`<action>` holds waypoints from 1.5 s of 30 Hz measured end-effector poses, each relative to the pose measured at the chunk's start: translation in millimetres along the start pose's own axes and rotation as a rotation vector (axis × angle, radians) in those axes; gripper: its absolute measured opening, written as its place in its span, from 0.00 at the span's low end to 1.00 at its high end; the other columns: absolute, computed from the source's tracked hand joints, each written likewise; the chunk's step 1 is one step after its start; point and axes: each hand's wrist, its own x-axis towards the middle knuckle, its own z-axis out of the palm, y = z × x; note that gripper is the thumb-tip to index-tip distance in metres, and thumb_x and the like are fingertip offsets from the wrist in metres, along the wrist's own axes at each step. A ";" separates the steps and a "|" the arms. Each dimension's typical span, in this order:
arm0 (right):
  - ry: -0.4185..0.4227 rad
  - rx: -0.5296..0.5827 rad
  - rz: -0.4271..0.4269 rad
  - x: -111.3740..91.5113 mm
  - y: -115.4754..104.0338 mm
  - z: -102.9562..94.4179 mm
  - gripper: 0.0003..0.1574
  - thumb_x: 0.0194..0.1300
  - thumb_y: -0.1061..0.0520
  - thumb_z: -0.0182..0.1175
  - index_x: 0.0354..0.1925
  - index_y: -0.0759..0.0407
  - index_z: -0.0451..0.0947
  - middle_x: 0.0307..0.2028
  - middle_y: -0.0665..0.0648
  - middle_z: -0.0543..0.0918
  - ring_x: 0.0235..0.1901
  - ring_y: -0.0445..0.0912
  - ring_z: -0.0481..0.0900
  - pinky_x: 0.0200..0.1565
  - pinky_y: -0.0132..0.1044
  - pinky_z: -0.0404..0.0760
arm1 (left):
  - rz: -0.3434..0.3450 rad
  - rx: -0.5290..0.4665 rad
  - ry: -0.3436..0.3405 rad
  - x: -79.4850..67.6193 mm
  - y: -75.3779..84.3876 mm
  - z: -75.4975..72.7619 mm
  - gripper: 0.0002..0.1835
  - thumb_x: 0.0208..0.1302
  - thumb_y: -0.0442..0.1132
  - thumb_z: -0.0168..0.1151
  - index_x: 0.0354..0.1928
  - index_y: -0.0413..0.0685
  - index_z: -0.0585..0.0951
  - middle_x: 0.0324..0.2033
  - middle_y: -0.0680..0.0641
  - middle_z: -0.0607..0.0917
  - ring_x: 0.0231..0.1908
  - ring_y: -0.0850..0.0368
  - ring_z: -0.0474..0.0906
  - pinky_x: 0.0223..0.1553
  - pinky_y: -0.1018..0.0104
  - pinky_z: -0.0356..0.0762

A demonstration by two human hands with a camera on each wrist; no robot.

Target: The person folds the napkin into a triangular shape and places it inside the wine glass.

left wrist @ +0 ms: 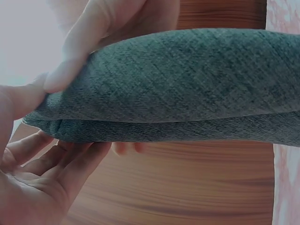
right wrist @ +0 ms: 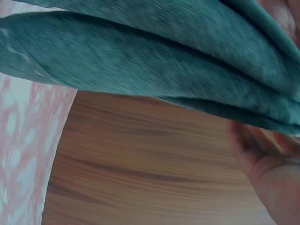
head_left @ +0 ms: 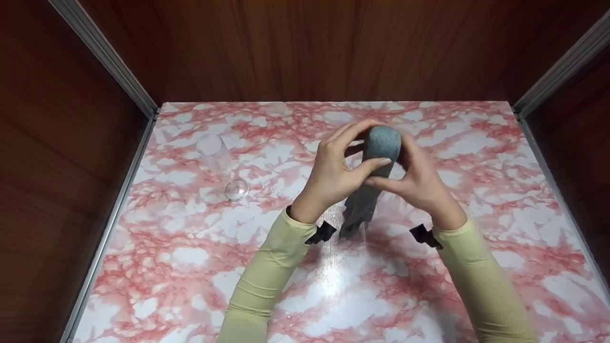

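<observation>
The left hand [head_left: 337,164] and right hand [head_left: 421,179], half-curled, pinch folded grey-green cloth [head_left: 382,142] over the counter [head_left: 481,205], probably keeping its layers together.

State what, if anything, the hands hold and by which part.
The left hand and right hand hold a folded grey-green cloth near its rounded end.

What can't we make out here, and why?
Head view: most fingertips of the right grip, behind the long grey-green fabric bundle.
All views: bundle's contents, if any; fabric covers them.
Head view: whether the clear cylinder joins the clear round piece; too faint.
Left wrist view: bundle's right end, cut by frame edge.
</observation>
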 end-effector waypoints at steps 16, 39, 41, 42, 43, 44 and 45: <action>0.012 0.094 0.221 -11.3 5.9 16.5 0.31 0.48 0.74 0.70 0.52 0.72 0.75 0.43 0.61 0.83 0.42 0.47 0.81 0.46 0.37 0.79 | -0.112 -0.134 0.037 0.4 21.6 -10.3 0.27 0.47 0.27 0.75 0.52 0.29 0.78 0.44 0.41 0.83 0.45 0.59 0.80 0.48 0.63 0.78; -0.163 0.140 0.340 -35.7 41.9 31.5 0.13 0.57 0.73 0.64 0.43 0.73 0.81 0.38 0.62 0.85 0.40 0.46 0.84 0.44 0.38 0.81 | -0.140 -0.243 0.077 9.5 21.5 -20.8 0.28 0.46 0.26 0.75 0.52 0.28 0.78 0.44 0.42 0.83 0.44 0.52 0.81 0.48 0.57 0.78; -0.202 0.130 0.327 -35.9 43.3 28.7 0.22 0.54 0.72 0.67 0.49 0.72 0.78 0.44 0.61 0.84 0.46 0.47 0.81 0.51 0.40 0.77 | -0.138 -0.236 0.070 8.4 20.9 -20.5 0.28 0.46 0.26 0.75 0.52 0.29 0.78 0.44 0.42 0.83 0.44 0.53 0.81 0.48 0.57 0.78; -0.222 0.125 0.313 -35.6 43.8 26.6 0.28 0.52 0.71 0.69 0.53 0.71 0.76 0.48 0.60 0.82 0.50 0.47 0.79 0.56 0.40 0.73 | -0.139 -0.235 0.067 7.8 20.5 -20.2 0.28 0.46 0.26 0.75 0.52 0.29 0.78 0.44 0.42 0.83 0.44 0.53 0.81 0.48 0.58 0.78; -0.239 0.122 0.301 -35.1 43.8 24.1 0.35 0.50 0.71 0.71 0.57 0.69 0.73 0.52 0.60 0.80 0.54 0.48 0.76 0.60 0.41 0.69 | -0.139 -0.235 0.065 7.3 20.0 -19.8 0.28 0.46 0.26 0.75 0.52 0.29 0.78 0.44 0.42 0.83 0.44 0.53 0.81 0.48 0.58 0.78; -0.247 0.126 0.287 -34.0 43.2 22.0 0.42 0.48 0.71 0.72 0.62 0.67 0.69 0.56 0.59 0.77 0.58 0.48 0.73 0.63 0.41 0.65 | -0.138 -0.233 0.063 7.0 19.6 -19.3 0.28 0.46 0.26 0.75 0.52 0.29 0.78 0.44 0.42 0.83 0.44 0.54 0.81 0.48 0.58 0.78; -0.244 0.130 0.273 -32.5 41.9 20.1 0.48 0.45 0.71 0.73 0.65 0.66 0.65 0.59 0.59 0.75 0.60 0.50 0.71 0.64 0.41 0.62 | -0.138 -0.232 0.061 6.8 19.3 -18.7 0.28 0.46 0.26 0.75 0.52 0.29 0.78 0.44 0.42 0.83 0.44 0.54 0.81 0.48 0.58 0.78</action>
